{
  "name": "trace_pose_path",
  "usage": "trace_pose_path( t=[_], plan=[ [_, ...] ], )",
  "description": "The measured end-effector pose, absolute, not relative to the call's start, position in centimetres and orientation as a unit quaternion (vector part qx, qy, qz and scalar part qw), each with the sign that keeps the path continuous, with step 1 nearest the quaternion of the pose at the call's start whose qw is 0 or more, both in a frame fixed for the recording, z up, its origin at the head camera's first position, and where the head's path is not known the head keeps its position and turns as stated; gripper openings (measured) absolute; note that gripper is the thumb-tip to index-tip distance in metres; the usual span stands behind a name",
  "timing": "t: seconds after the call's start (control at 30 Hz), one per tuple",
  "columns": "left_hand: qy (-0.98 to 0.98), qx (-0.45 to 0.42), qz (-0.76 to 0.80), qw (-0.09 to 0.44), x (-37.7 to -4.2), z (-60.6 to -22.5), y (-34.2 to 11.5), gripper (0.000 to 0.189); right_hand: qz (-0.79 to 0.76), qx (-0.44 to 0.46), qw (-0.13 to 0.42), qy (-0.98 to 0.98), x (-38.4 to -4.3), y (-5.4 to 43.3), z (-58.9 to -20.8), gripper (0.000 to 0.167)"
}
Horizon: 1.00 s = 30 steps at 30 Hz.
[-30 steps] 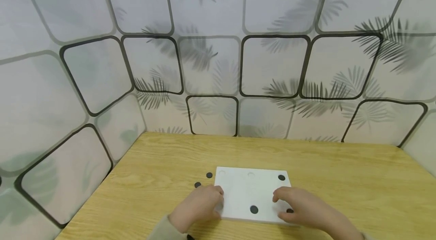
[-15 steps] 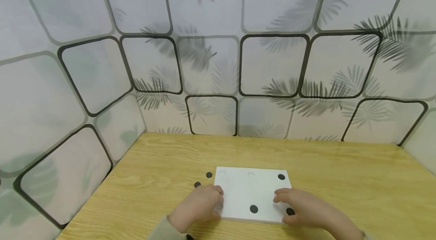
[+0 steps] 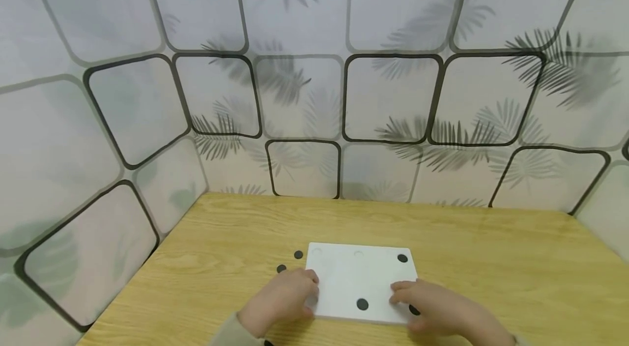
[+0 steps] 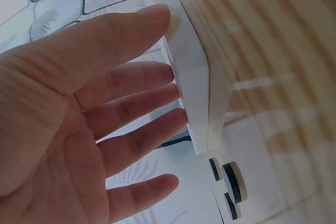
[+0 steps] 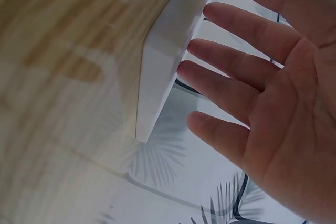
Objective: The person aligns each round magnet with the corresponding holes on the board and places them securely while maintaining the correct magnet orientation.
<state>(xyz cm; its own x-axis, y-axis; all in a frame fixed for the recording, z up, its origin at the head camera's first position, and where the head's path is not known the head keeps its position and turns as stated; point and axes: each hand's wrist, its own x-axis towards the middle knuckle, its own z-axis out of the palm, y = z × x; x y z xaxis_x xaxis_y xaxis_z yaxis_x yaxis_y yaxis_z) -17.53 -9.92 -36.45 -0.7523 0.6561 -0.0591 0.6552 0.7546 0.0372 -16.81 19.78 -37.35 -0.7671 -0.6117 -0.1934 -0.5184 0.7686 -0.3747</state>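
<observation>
A flat white board (image 3: 339,280) with shallow round recesses lies on the wooden table. Black discs sit on it at the far right corner (image 3: 402,258), near the middle of the front edge (image 3: 362,304) and at the near right corner (image 3: 414,310), partly hidden. My left hand (image 3: 287,297) rests at the board's left end, extended fingertips touching its top edge and the thumb by its near side, as the left wrist view shows. At the right end, my right hand (image 3: 439,305) touches the edge with extended fingertips. Neither hand curls round anything.
Loose black discs (image 3: 298,254) (image 3: 281,268) lie left of the board. The left wrist view shows several discs (image 4: 233,182) past its corner. Another dark piece (image 3: 268,343) shows by the left sleeve. A patterned wall (image 3: 304,166) rises behind the table.
My right hand has shifted slightly, its thumb drawing down from beside the corner disc toward the board's near edge. The left hand keeps its place. The head view has shifted a little.
</observation>
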Motion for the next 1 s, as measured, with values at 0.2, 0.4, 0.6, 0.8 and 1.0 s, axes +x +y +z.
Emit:
trace_pose_path(
  t=[0.2, 0.4, 0.6, 0.8, 1.0],
  plan=[
    [0.933, 0.358, 0.014, 0.023, -17.4, -36.61, -10.04, 0.018, -0.146, -0.31, 0.151, 0.927, -16.88, 20.1, -37.33, 0.043],
    [0.931, 0.364, 0.018, 0.017, -17.41, -36.62, -9.97, 0.018, -0.146, -0.305, 0.154, 0.929, -16.9, 20.28, -37.27, 0.046],
    [0.931, 0.363, 0.02, 0.024, -17.49, -36.74, -9.97, 0.018, -0.142, -0.308, 0.155, 0.928, -17.0, 20.25, -37.34, 0.046],
    [0.93, 0.366, 0.018, 0.02, -17.6, -36.91, -10.12, 0.018, -0.133, -0.326, 0.138, 0.926, -17.03, 20.43, -37.48, 0.047],
    [0.931, 0.365, 0.018, 0.018, -17.68, -36.73, -10.1, 0.018, -0.126, -0.35, 0.113, 0.921, -17.11, 20.59, -37.47, 0.049]
  ],
)
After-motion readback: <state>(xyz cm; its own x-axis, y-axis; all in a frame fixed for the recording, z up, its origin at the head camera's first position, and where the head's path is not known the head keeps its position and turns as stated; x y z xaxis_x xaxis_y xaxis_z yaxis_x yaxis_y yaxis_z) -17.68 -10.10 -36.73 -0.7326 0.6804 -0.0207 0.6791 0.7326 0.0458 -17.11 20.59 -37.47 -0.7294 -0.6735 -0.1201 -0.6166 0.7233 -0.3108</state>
